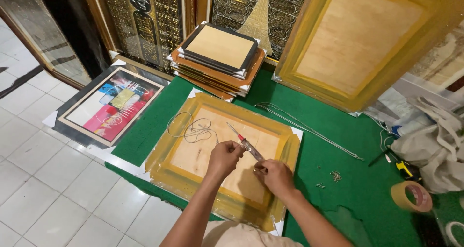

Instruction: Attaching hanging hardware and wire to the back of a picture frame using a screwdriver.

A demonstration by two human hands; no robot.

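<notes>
Screwdriver (246,143) lies between both hands (249,162); frame (164,155) beneath them.

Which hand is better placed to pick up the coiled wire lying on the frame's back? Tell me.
Left. The left hand is nearer the coiled wire, which lies up and to its left on the face-down frame. The right hand grips the screwdriver on the far side.

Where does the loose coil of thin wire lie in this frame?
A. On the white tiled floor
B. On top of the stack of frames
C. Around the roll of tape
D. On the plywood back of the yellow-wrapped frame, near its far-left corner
D: the loose coil of thin grey wire rests on the plywood back of the yellow-wrapped picture frame, beyond the left hand.
</notes>
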